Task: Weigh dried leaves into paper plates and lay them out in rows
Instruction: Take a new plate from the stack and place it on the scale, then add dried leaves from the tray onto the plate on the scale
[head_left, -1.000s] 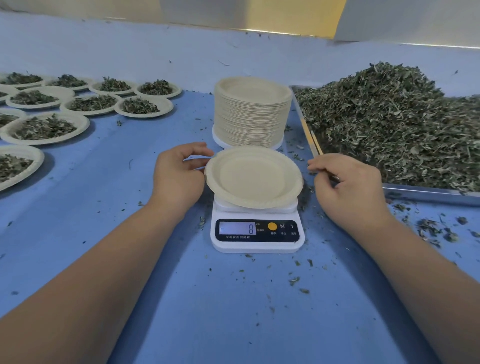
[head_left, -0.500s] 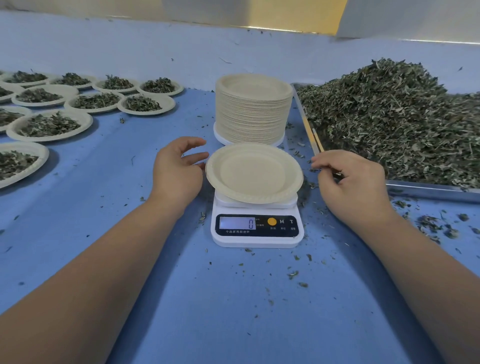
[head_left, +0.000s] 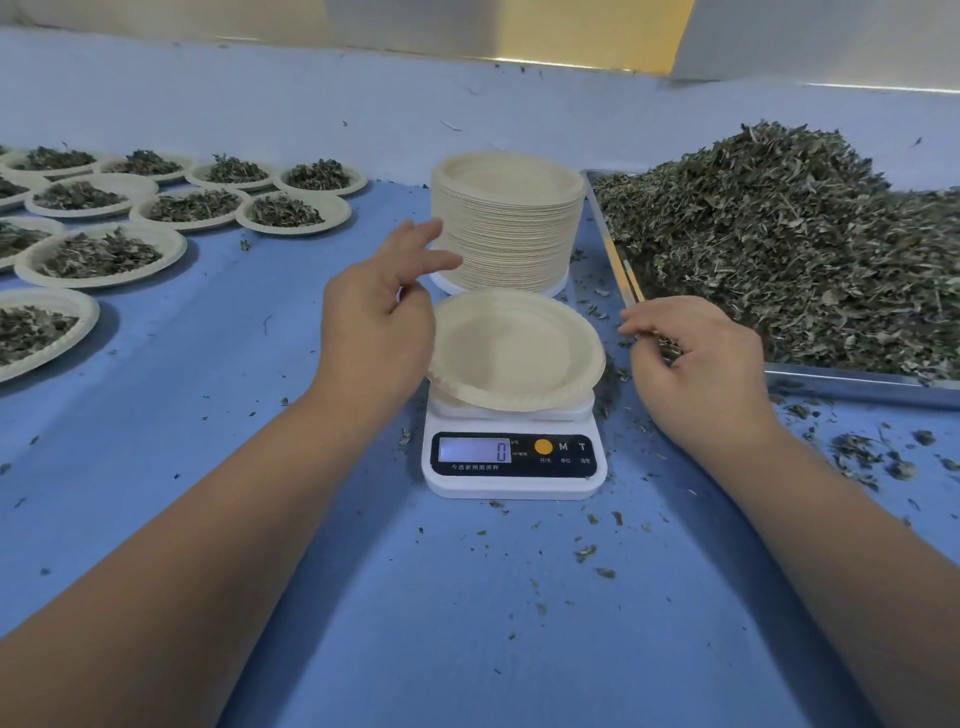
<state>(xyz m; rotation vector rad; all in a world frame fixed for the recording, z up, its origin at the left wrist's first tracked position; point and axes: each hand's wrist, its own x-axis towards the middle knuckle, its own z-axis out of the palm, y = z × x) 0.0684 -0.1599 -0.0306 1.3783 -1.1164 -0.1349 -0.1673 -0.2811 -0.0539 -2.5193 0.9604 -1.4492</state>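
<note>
An empty paper plate (head_left: 519, 348) lies slightly tilted on the white kitchen scale (head_left: 514, 467), whose display reads 0. My left hand (head_left: 374, 317) is at the plate's left rim, thumb against the edge and fingers spread up toward the tall stack of empty plates (head_left: 509, 223) behind. To the right of the plate, my right hand (head_left: 696, 358) has its fingers curled round a small pinch of dried leaves at the tray's edge. A large heap of dried leaves (head_left: 779, 244) fills the metal tray (head_left: 857, 382) on the right.
Several filled plates (head_left: 104, 254) lie in rows on the blue table at the left. Thin sticks (head_left: 628, 275) lie along the tray's left side. Loose leaf crumbs (head_left: 857, 452) are scattered around the scale and in front of the tray. A blue wall rises behind.
My left hand has risen and spread its fingers toward the stack, and the plate now sits a little askew on the scale. The right hand has barely moved.
</note>
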